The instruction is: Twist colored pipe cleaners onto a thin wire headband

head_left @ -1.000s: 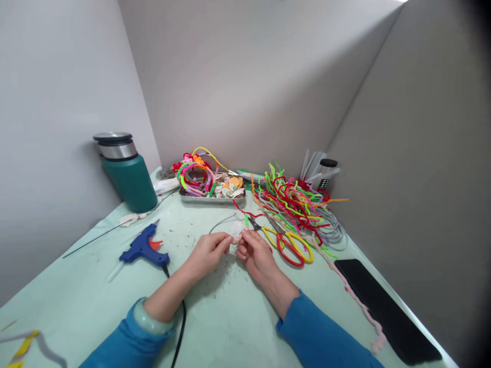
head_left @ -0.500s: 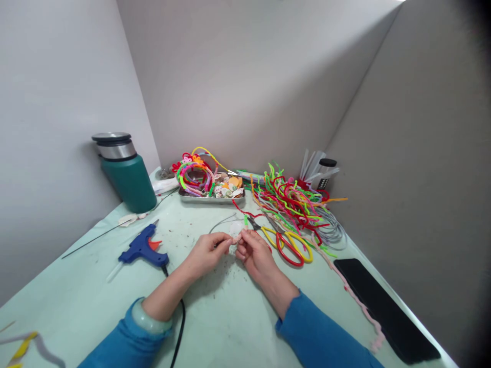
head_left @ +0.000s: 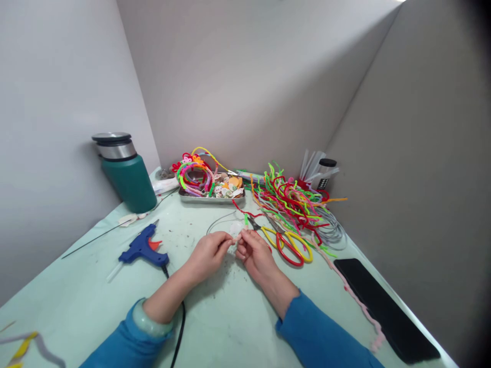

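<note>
My left hand (head_left: 210, 253) and my right hand (head_left: 255, 255) meet over the middle of the table, fingertips almost touching. Both pinch a short pale pink pipe cleaner (head_left: 236, 239), mostly hidden by the fingers. A thin grey wire (head_left: 218, 221) curves up behind my left hand; whether it joins the pink piece I cannot tell. Just beyond my right fingers a bright green pipe cleaner tip (head_left: 246, 220) sticks up. Close by on the right lie red-handled scissors (head_left: 289, 250) and yellow-handled pliers (head_left: 268, 232), partly overlapping.
To the left are a blue glue gun (head_left: 143, 248) with a black cord and a teal bottle (head_left: 128, 179). At the back stands a metal tray (head_left: 210, 199) of headbands and cut pieces. A heap of pipe cleaners (head_left: 295, 199) and a black phone-like slab (head_left: 383, 306) occupy the right.
My left hand has shifted very slightly, and the grey wire behind it sits a little differently. The right hand stays in place, both still pinching the pink piece.
</note>
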The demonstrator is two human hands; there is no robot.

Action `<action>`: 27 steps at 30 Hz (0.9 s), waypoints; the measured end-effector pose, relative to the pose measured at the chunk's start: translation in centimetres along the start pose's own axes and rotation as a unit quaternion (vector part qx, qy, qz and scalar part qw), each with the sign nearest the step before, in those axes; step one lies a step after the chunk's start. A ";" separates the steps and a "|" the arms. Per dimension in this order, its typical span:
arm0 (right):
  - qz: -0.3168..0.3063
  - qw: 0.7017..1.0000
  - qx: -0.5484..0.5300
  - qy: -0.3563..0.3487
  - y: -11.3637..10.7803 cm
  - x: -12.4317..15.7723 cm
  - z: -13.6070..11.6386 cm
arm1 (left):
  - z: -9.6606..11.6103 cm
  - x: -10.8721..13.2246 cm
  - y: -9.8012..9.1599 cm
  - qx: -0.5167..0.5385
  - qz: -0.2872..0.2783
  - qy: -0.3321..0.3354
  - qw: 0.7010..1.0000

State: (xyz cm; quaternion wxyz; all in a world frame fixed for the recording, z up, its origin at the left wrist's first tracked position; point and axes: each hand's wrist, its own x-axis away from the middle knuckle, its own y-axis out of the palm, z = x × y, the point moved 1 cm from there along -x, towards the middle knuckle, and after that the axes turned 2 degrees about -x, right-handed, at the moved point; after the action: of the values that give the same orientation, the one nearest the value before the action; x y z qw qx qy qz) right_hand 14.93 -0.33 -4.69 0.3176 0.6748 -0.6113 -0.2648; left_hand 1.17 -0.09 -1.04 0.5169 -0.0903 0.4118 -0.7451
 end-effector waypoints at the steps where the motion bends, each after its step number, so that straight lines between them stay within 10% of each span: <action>1: 0.002 1.000 0.000 0.002 0.0 0.0 0.0 | 0.0 0.0 0.0 -0.011 0.004 0.006 1.000; 27: -0.002 1.000 0.008 -0.003 0.1 0.0 -0.1 | 0.0 0.1 -0.1 0.062 -0.007 -0.010 0.998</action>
State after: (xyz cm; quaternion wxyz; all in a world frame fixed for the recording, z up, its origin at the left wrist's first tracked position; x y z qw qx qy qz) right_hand 14.93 -0.29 -4.58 0.3099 0.6776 -0.6131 -0.2626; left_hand 1.04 -0.15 -0.98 0.5201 -0.0686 0.3591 -0.7719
